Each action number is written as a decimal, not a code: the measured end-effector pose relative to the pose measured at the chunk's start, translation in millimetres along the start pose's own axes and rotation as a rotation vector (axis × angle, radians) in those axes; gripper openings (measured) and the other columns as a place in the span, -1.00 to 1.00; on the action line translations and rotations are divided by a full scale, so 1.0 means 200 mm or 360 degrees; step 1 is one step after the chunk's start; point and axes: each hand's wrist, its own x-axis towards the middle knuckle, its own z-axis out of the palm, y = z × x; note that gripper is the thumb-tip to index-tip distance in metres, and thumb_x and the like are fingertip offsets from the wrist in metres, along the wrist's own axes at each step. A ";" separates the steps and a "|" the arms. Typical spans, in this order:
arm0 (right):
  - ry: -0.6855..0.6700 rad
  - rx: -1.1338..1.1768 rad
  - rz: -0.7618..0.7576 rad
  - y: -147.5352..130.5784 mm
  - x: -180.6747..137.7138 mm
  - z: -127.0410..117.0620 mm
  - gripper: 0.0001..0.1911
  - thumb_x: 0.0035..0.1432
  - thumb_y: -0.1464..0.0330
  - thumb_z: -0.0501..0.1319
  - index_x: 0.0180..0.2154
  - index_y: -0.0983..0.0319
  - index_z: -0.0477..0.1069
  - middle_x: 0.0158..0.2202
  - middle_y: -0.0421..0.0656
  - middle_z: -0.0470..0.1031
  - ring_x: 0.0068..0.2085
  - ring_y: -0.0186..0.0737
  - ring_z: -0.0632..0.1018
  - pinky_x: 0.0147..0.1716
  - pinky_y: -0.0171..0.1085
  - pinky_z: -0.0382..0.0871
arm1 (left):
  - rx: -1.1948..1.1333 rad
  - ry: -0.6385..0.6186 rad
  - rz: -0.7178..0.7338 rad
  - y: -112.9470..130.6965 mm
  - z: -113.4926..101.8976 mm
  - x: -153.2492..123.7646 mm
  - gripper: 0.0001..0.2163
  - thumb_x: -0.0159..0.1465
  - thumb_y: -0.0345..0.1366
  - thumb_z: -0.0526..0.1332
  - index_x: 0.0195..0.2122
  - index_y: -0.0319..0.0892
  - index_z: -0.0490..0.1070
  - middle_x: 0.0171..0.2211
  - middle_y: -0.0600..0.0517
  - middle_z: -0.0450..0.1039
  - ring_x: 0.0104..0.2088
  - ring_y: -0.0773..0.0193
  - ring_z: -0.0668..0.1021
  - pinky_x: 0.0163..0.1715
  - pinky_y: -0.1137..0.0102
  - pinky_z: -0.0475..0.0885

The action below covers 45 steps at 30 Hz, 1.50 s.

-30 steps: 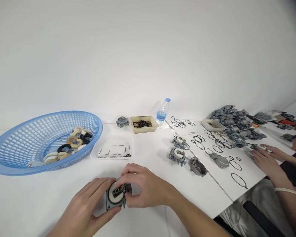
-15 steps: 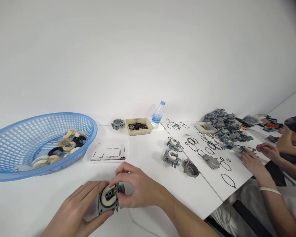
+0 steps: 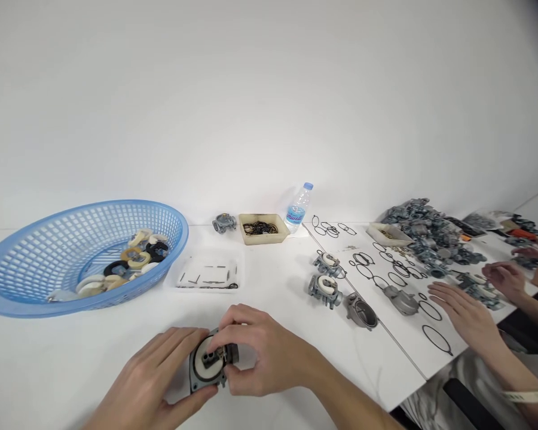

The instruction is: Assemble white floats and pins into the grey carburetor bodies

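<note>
Both my hands hold a grey metal carburetor body (image 3: 207,364) with a white ring-shaped float on its face, low at the middle of the white table (image 3: 273,298). My left hand (image 3: 150,382) cups it from the left and below, fingers curled round it. My right hand (image 3: 260,352) grips its right side, the fingertips pinched at its top edge. Two similar carburetor bodies (image 3: 325,280) with white floats lie to the right, beside an open grey metal bowl (image 3: 361,310).
A blue plastic basket (image 3: 36,263) with white, tan and black floats stands at the left. A clear tray of small pins (image 3: 206,272), a beige tray of black rings (image 3: 262,228) and a water bottle (image 3: 298,206) lie farther back. Another person's hands (image 3: 466,307) rest by black O-rings and a heap of grey parts (image 3: 430,230).
My hands keep hold of the carburetor body, the right fingers shifting a little on its top edge. The other person's hands moved over the O-ring sheet at the right.
</note>
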 end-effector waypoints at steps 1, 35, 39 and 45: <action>-0.0013 0.0002 -0.0011 0.00 0.00 0.00 -0.56 -0.02 0.50 0.30 -0.04 0.17 0.56 -0.17 -0.18 0.43 -0.21 -0.28 0.47 -0.11 -0.33 0.42 | 0.0006 -0.0016 -0.0013 0.00 0.00 0.00 -0.58 0.28 -0.07 0.37 0.09 -0.05 0.38 -0.11 0.01 0.59 -0.17 0.14 0.65 -0.23 0.41 0.62; -0.0116 -0.0222 0.0023 -0.05 0.02 -0.04 -0.54 0.11 0.59 0.17 0.02 0.12 0.42 -0.12 -0.11 0.41 -0.12 -0.14 0.48 -0.12 -0.17 0.48 | -0.0104 -0.0254 -0.0201 0.07 -0.08 0.04 -0.55 0.28 -0.01 0.37 0.09 -0.10 0.37 -0.04 -0.05 0.53 -0.10 0.06 0.58 -0.09 0.21 0.48; 0.0031 -0.0421 -0.0051 -0.04 0.01 -0.02 -0.59 0.14 0.57 0.15 0.00 0.14 0.42 -0.12 -0.07 0.38 -0.17 -0.11 0.47 -0.20 -0.14 0.48 | -0.0108 -0.0275 -0.0175 0.06 -0.09 0.05 -0.55 0.28 0.00 0.36 0.09 -0.10 0.38 -0.07 -0.04 0.55 -0.12 0.08 0.59 -0.09 0.22 0.48; -0.0023 -0.0317 0.0000 -0.03 0.02 -0.02 -0.57 0.16 0.57 0.16 0.04 0.12 0.40 -0.10 -0.08 0.40 -0.13 -0.10 0.47 -0.14 -0.11 0.47 | -0.0100 -0.0267 -0.0170 0.06 -0.08 0.05 -0.54 0.27 0.00 0.37 0.09 -0.11 0.37 -0.04 -0.07 0.55 -0.10 0.04 0.59 -0.08 0.18 0.49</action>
